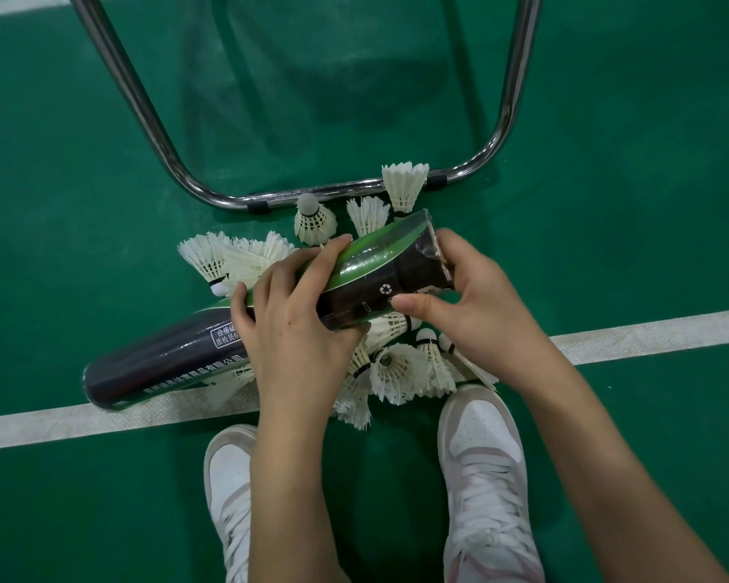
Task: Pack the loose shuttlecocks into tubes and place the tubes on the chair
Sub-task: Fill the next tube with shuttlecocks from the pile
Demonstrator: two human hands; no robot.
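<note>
We are gripping the shuttlecock tube (270, 313) with the left hand (299, 326); the right hand (464, 296) is pinching its mouth. We should keep it steady above the loose shuttlecocks (396, 368).

My head camera looks steeply down, close over the chair frame (295, 195). Beneath it, my shoes (482, 477) fill the bottom edge.

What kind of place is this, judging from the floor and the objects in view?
Most likely an indoor badminton court: a green sports floor with a white court line, a pile of loose feather shuttlecocks, and a shuttlecock tube held in both hands. A metal chair frame stands nearby.
</note>
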